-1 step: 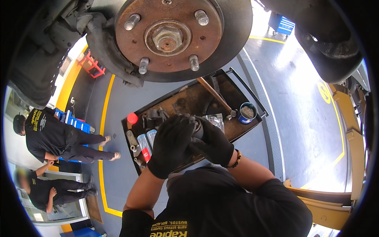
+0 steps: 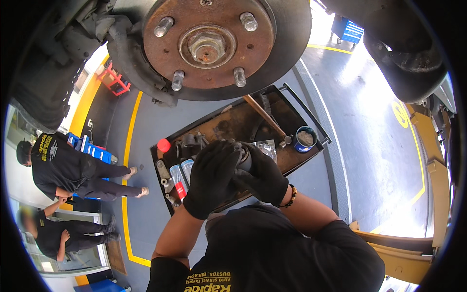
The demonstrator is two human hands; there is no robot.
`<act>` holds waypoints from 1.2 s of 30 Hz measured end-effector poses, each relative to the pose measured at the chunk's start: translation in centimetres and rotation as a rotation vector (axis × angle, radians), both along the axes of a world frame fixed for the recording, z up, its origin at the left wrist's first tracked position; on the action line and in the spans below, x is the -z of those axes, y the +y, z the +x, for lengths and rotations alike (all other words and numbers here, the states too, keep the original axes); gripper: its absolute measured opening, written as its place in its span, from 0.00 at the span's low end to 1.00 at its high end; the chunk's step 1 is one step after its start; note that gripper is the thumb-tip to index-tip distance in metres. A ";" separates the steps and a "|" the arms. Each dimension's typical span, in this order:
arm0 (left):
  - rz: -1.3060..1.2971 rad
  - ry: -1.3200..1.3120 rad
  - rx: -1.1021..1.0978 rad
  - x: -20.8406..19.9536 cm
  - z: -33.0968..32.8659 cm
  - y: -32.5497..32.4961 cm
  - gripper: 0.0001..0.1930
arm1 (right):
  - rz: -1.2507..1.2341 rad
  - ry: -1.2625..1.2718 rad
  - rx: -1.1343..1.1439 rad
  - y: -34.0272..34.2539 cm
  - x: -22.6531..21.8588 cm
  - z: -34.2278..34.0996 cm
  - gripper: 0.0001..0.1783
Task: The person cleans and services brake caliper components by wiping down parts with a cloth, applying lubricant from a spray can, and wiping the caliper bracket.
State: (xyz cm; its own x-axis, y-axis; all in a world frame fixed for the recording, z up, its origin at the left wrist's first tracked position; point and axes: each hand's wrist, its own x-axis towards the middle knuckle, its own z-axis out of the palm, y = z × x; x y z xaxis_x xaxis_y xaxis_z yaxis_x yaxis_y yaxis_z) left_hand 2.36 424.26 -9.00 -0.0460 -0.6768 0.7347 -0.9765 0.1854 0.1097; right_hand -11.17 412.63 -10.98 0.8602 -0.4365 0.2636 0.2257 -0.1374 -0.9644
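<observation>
Both my hands wear black gloves and come together above a tool tray (image 2: 221, 127). Between them is a dark, round metal part (image 2: 244, 162), mostly covered by the gloves, so I cannot make out its exact kind. My left hand (image 2: 212, 176) wraps its near left side, fingers pointing away from me. My right hand (image 2: 265, 178) curls around the right side, thumb toward the middle. Beyond the tray, a rusty wheel hub (image 2: 206, 73) with studs and a centre nut sits on a brake disc (image 2: 292, 44).
The tray carries a wooden-handled hammer (image 2: 264, 115), an open blue tub of grey paste (image 2: 305, 139), a red cap (image 2: 163, 145), a clear-and-red tube (image 2: 178, 181), and a plastic bag (image 2: 267, 148). Two people (image 2: 63, 165) stand left near a blue tool cart (image 2: 95, 152). Yellow lift arms (image 2: 404, 253) stand right.
</observation>
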 end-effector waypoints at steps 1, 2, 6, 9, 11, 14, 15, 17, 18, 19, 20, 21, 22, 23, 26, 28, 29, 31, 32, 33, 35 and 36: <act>-0.026 -0.003 0.000 0.0 -0.1 -0.1 0.25 | 0.201 -0.056 -0.134 -0.3 -0.3 -0.2 0.28; -0.021 -0.006 0.003 -0.3 -0.3 -0.1 0.25 | 0.405 -0.115 -0.263 -0.6 -0.5 -0.3 0.28; -0.083 0.160 0.136 -1.5 -0.5 -0.9 0.23 | 0.759 -0.150 -0.504 -1.4 -0.2 -0.6 0.28; -0.071 0.055 0.095 -1.5 0.1 -1.3 0.23 | 0.105 -0.189 -0.055 -0.7 0.2 0.4 0.27; -0.026 -0.049 0.017 -1.4 0.3 -1.2 0.24 | 0.049 -0.157 -0.020 -0.8 0.3 0.6 0.27; -0.129 0.037 0.091 -1.1 0.1 -1.2 0.24 | 0.103 -0.013 -0.133 -1.7 -0.4 0.0 0.26; -0.140 0.142 0.152 -1.5 -0.4 -1.3 0.24 | 0.519 -0.086 -0.324 -1.9 -0.4 -0.2 0.25; -0.151 0.246 0.215 -1.8 -0.5 -1.5 0.24 | 0.767 -0.138 -0.366 -1.9 -0.4 -0.2 0.25; -0.120 0.134 0.163 -1.9 -0.1 -1.6 0.24 | 0.766 -0.139 -0.363 -1.5 -0.5 -0.3 0.25; -0.090 0.022 0.112 -2.0 0.1 -1.7 0.24 | 0.243 -0.100 -0.044 -0.8 -0.8 -0.2 0.28; -0.095 0.021 0.110 -1.9 0.1 -1.6 0.24 | -0.284 -0.058 0.266 -0.2 -1.3 0.0 0.31; -0.083 -0.029 0.074 -1.5 0.2 -1.7 0.24 | -0.301 -0.096 0.311 0.0 -1.5 0.0 0.30; -0.070 -0.078 0.040 -1.4 0.1 -1.7 0.25 | -0.305 -0.098 0.311 -0.7 -1.1 -0.3 0.30; -0.074 -0.079 0.044 -1.4 -0.3 -1.8 0.25 | 0.045 -0.108 -0.030 -1.9 -1.0 -0.8 0.28; -0.196 0.249 0.279 -1.8 -1.3 -2.3 0.24 | 0.846 -0.185 -0.538 -2.7 -0.7 -1.6 0.28; -0.149 0.167 0.191 -2.4 -1.2 -2.4 0.24 | 0.460 -0.073 -0.268 -2.8 -0.7 -1.9 0.27; -0.157 0.166 0.193 -2.2 -1.0 -2.4 0.24 | 0.200 -0.080 -0.049 -1.2 -2.6 -1.8 0.27; -0.110 0.014 0.107 -1.6 -0.7 -2.4 0.25 | 0.041 -0.052 0.088 0.0 -3.4 -2.1 0.25; -0.108 0.015 0.114 -1.3 -0.9 -2.5 0.25 | -0.110 -0.021 0.228 0.2 -3.4 -2.4 0.24; -0.141 0.124 0.203 -1.1 -1.2 -2.7 0.24 | 0.168 0.006 -0.046 -1.2 -2.5 -2.3 0.25; -0.166 0.236 0.295 -0.9 -1.4 -2.9 0.24 | 0.444 -0.072 -0.176 -1.6 -2.6 -3.1 0.26; -0.154 0.247 0.311 -1.0 -1.3 -2.9 0.23 | 0.715 -0.153 -0.314 -1.5 -2.7 -3.2 0.27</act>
State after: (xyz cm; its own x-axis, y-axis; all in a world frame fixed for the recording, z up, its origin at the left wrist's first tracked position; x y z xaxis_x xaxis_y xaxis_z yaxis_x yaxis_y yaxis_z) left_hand 1.04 421.31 -7.96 -0.0405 -0.5395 0.8410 -0.8191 0.5000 0.2814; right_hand -14.36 411.15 -8.28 0.9481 -0.2874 0.1360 0.2881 0.5954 -0.7500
